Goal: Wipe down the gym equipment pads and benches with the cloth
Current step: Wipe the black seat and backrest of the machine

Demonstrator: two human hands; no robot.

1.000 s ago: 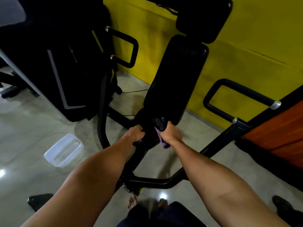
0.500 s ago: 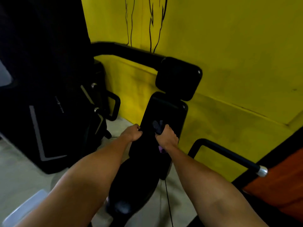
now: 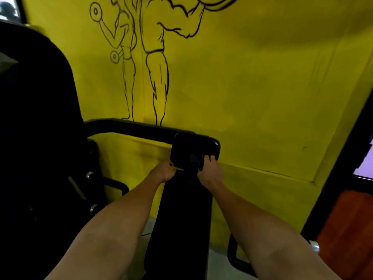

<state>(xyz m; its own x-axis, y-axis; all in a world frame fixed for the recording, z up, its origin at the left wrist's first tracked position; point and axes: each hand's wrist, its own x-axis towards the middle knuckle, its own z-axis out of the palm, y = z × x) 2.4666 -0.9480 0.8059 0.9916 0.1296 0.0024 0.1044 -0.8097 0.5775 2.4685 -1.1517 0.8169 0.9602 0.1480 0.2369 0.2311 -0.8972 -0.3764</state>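
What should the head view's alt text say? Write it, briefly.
A person's right hand presses a dark cloth against a black headrest pad; the left hand grips the edge of the long back pad below. Yellow wall with line-drawn bodybuilders behind.

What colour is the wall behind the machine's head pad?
Yellow wall, with black outline drawings of muscular figures; seen best in the head view.

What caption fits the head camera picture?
Right hand holds a dark cloth against the head pad; left hand grips the back pad.
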